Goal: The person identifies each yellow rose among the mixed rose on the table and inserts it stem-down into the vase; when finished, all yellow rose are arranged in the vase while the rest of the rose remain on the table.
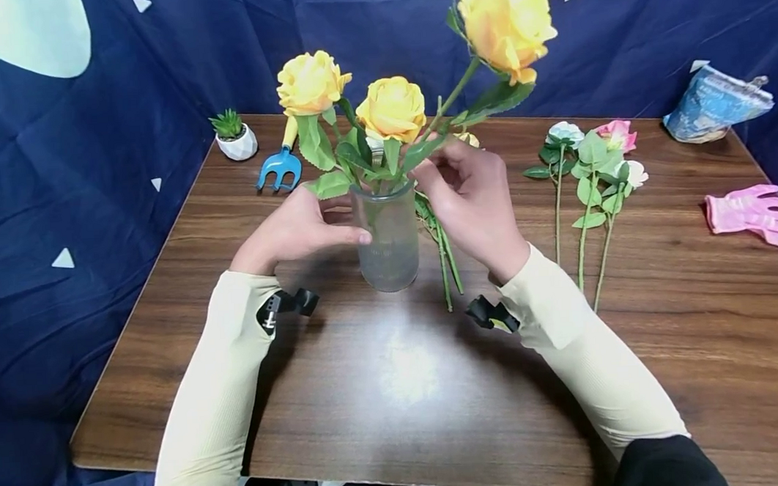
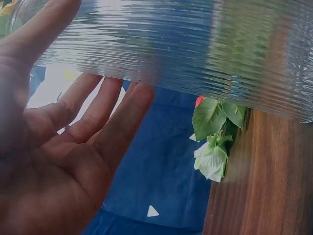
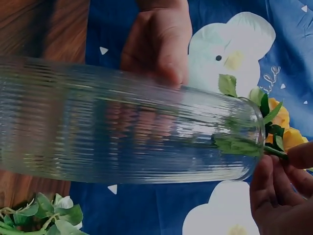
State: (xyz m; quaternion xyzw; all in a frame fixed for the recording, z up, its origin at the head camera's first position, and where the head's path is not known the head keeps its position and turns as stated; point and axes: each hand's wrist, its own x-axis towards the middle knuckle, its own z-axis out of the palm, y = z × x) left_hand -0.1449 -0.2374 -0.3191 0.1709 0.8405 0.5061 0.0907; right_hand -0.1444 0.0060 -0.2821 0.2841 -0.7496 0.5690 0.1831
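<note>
I had my left hand (image 1: 296, 229) steadying the vase (image 1: 389, 236), its fingers (image 2: 105, 122) straight against the ribbed glass. My right hand (image 1: 469, 195) pinched a rose stem (image 3: 274, 152) at the rim. Three yellow roses (image 1: 391, 109) stood in the vase. Right of those fingers, loose flowers (image 1: 592, 162) lay unplaced on the desk (image 1: 397, 389).

The only writing that shows is on the blue backdrop cloth (image 3: 293, 58) in the right wrist view: a few pale slanted letters just right of the white cartoon figure (image 3: 234, 54), ending in what looks like "le"; the rest is too small to read. The blue bag (image 1: 715, 102) carries faint print, unreadable.
</note>
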